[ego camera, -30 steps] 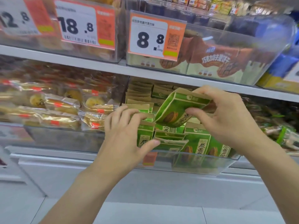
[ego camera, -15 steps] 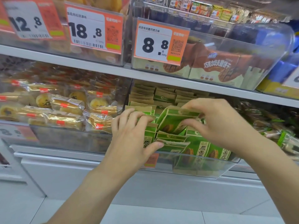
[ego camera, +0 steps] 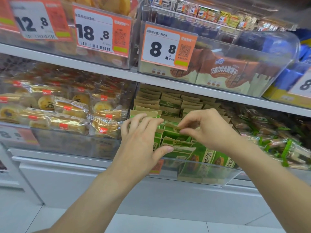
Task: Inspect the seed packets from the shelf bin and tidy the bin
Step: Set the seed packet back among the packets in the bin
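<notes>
At front of clear shelf bin [ego camera: 210, 175] — left hand [ego camera: 143, 140] spread flat, fingers pressing green seed packets [ego camera: 178, 147] standing inside. Just behind, right hand [ego camera: 207, 130] pinching top edge of one packet [ego camera: 173, 128]. Beyond — price tag [ego camera: 166, 46] on upper shelf.

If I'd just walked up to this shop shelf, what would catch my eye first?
Probably the two hands in the middle: the right hand pinches the top of a green seed packet down in the clear bin, while the left hand rests against the packets beside it. Next, the big orange price tags above, such as the 8.8 tag, and the gold-wrapped pastries in the bin to the left.
</notes>
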{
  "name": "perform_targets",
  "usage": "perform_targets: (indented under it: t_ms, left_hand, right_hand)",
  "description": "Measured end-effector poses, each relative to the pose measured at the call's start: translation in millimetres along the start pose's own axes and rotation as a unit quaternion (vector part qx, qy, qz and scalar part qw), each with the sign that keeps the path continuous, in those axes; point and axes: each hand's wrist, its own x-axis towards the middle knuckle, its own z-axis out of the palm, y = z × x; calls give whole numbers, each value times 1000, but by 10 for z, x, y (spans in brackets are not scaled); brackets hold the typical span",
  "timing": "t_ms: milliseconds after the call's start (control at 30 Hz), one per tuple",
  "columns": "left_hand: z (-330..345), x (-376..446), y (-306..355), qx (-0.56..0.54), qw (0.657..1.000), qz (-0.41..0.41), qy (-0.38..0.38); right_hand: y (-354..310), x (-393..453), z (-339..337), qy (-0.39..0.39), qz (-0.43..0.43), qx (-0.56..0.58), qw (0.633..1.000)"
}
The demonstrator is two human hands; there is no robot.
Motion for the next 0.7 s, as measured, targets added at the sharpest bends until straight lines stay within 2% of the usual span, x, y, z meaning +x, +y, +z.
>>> perform_targets:
  t_ms: [133, 333, 433, 533, 600, 700]
  left_hand:
    - [-45, -14, 55, -6, 1000, -9, 8]
    - [9, 18, 73, 29, 998, 19, -51]
    - [11, 57, 93, 42, 998, 12, -55]
    - [34, 47, 91, 37, 998, 19, -40]
    - [16, 47, 105, 44, 998, 20, -42]
    - [-36, 58, 132, 57, 996, 7, -65]
  right_hand:
    - [43, 55, 9, -39, 22, 20, 999]
    - [-25, 37, -67, -109, 13, 69, 992]
    - [-5, 93, -87, -89, 42, 87, 991]
    - [77, 241, -37, -23, 55, 1, 998]
    - [113, 348, 14, -48, 84, -50, 994]
    - [137, 491, 61, -96, 130, -56, 985]
